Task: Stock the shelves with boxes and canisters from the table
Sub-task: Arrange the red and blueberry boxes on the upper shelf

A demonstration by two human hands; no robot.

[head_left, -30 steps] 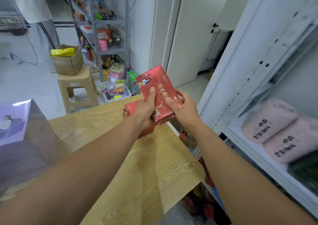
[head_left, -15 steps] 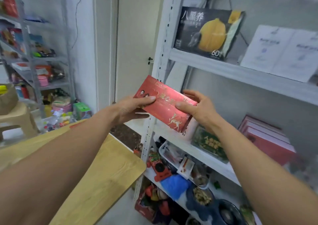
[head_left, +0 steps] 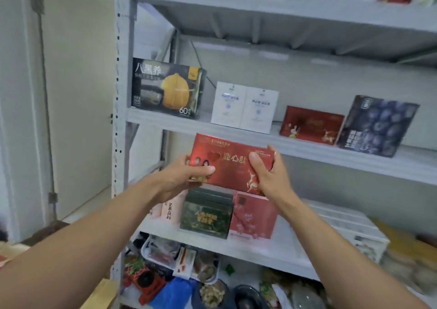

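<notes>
Red flat cardboard box [head_left: 233,164], gripped at each end by the curled left hand [head_left: 182,178] and right hand [head_left: 269,173], hovers before the grey metal middle shelf [head_left: 354,163]: placing step, next likely lifting it over that edge.

Box [head_left: 233,164] lies before the middle shelf [head_left: 354,159], perhaps just below.

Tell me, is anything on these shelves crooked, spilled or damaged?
Nothing looks spilled or damaged. Only the dark blue box on the middle shelf seems tilted, though the wide lens may cause that.
</notes>
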